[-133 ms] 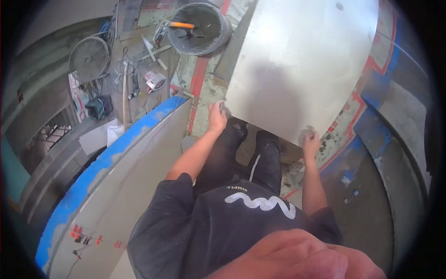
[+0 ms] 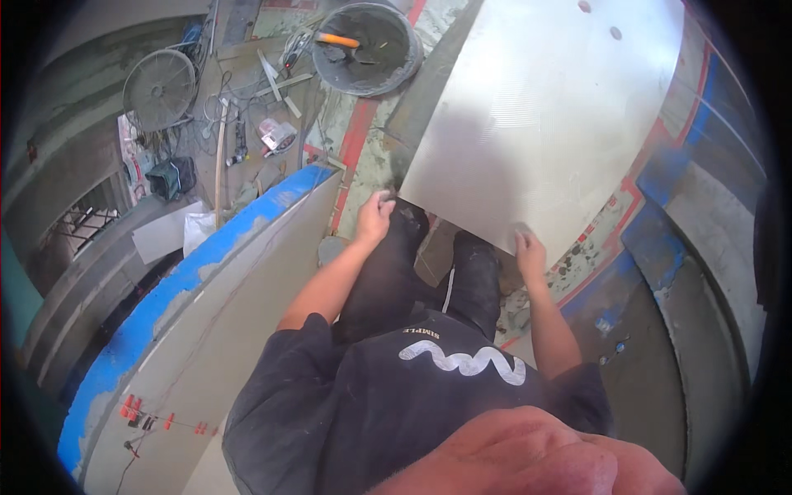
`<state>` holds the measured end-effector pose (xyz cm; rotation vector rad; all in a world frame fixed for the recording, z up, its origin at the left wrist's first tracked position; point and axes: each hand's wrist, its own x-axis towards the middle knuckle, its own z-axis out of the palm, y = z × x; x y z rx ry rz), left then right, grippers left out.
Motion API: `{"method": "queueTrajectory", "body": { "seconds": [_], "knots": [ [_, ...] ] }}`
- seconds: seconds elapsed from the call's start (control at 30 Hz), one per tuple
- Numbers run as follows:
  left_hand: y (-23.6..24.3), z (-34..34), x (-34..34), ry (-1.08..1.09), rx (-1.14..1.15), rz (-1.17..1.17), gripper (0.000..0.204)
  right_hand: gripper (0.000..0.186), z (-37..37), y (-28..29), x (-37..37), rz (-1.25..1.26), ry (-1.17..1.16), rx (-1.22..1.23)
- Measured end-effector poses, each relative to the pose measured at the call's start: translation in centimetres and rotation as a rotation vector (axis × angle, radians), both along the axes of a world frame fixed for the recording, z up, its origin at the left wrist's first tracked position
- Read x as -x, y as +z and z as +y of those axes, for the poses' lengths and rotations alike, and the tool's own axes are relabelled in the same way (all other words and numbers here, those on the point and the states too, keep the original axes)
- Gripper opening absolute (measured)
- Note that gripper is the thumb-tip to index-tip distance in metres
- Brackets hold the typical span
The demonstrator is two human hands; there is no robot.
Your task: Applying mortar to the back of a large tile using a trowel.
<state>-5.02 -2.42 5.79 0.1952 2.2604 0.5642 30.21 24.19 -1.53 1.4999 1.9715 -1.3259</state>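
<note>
1. The pale slab, the largest thing, stretches ahead of the person, its near edge just beyond the dark trousers; a soft shadow falls across it, with fine parallel lines showing above
2. A pale panel, its long edge banded in blue, stands along the person's left, well apart from the slab
3. A bucket of grey mix sits beyond the panel, to the left of the slab
4. The left hand, fingers curled, is at the slab's near left corner; whether it grips cannot be told
5. The right hand, fingers bent, overlaps the slab's near edge toward its right end; its grip is likewise unclear
6. An orange handle lies across the bucket's mix
</note>
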Motion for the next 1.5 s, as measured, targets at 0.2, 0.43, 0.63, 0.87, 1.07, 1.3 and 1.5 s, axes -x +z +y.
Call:
{"method": "queueTrajectory", "body": {
  "seconds": [0.2,0.43,0.63,0.87,1.07,1.3,1.5],
  "knots": [
    [4.2,5.7,3.3,-0.002,-0.515,0.469,0.030,0.061,-5.8,5.2,19.1,0.197,-0.426,0.571],
    [-2.5,2.6,9.1,-0.736,-0.187,0.059,0.064,0.070,-4.2,2.1,43.6,0.552,-0.763,0.655],
    [-1.3,-7.6,20.7,-0.372,0.170,-0.259,0.044,0.060,-2.9,-8.2,63.0,0.124,-0.328,0.771],
    [-5.1,-9.8,22.2,-0.158,0.122,-0.152,0.037,0.055,-2.7,-24.9,76.4,0.044,-0.790,1.051],
    [-4.7,-11.0,23.6,-0.115,0.241,-0.261,0.039,0.023,-3.3,-15.2,69.3,-0.037,-0.462,1.173],
    [-5.5,-8.9,23.7,-0.194,0.286,-0.273,0.039,0.038,-0.7,4.1,69.1,-0.461,0.207,0.561],
    [-5.3,-9.7,23.6,-0.163,0.314,-0.292,0.039,0.036,4.1,4.4,74.0,-0.735,0.442,0.332]
  ]
}}
